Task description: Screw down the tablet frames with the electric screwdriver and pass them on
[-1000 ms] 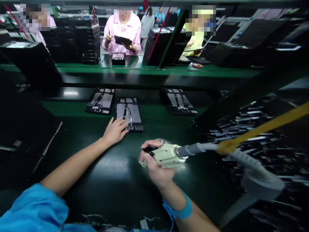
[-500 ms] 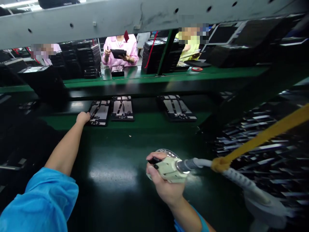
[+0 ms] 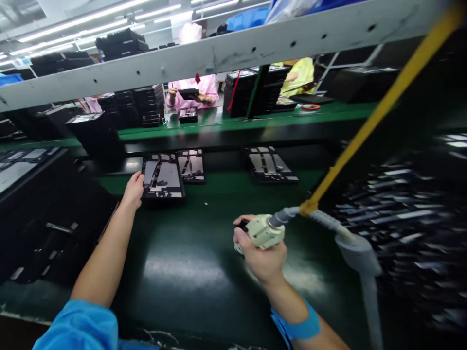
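Note:
My left hand point(image 3: 134, 190) grips the left edge of an opened tablet panel point(image 3: 166, 176), whose silver plate, dark strips and black rim show. The panel is tilted a little and partly covers a second panel point(image 3: 193, 165) behind it. My right hand point(image 3: 263, 255) is closed around a cream handheld tool point(image 3: 265, 232) with a black part near my thumb. A ribbed grey cable point(image 3: 323, 218) leaves the tool's back. The tool's front is hidden by my hand. A third panel point(image 3: 272, 164) lies farther right.
A yellow strap point(image 3: 379, 109) holds the cable up at the right. Dark stacks point(image 3: 47, 214) stand at left; many thin parts point(image 3: 397, 209) crowd the right. A metal beam point(image 3: 219, 61) crosses above. Beyond the green bench point(image 3: 175, 228), a co-worker in pink point(image 3: 209, 90) holds a dark panel.
The panel in my left hand has come nearer and tilted up, now overlapping its neighbour. My right hand still holds the tool. The head view has tipped upward.

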